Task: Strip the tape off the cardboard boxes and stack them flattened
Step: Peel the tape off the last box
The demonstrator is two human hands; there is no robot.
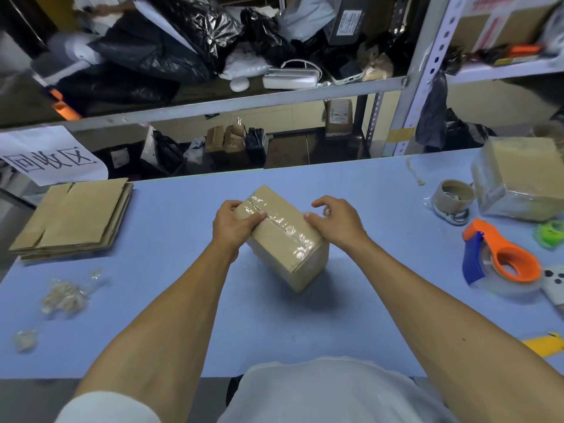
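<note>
A small sealed cardboard box (pixel 285 239) lies tilted on the blue table (pixel 183 300), a strip of clear tape (pixel 282 222) running along its top seam. My left hand (pixel 233 224) grips the box's far left end, thumb lying across the tape. At the box's right edge rests my right hand (pixel 337 219), thumb on the top face and the other fingers curled just off the side. A stack of flattened boxes (pixel 73 218) lies at the table's left. A second taped box (pixel 522 178) stands at the far right.
Crumpled tape scraps (pixel 62 297) lie at the front left. On the right are a tape roll (pixel 454 196), an orange and blue tape dispenser (pixel 503 261), a green object (pixel 551 233) and a yellow tool (pixel 546 345). Cluttered metal shelves (pixel 244 99) rise behind the table.
</note>
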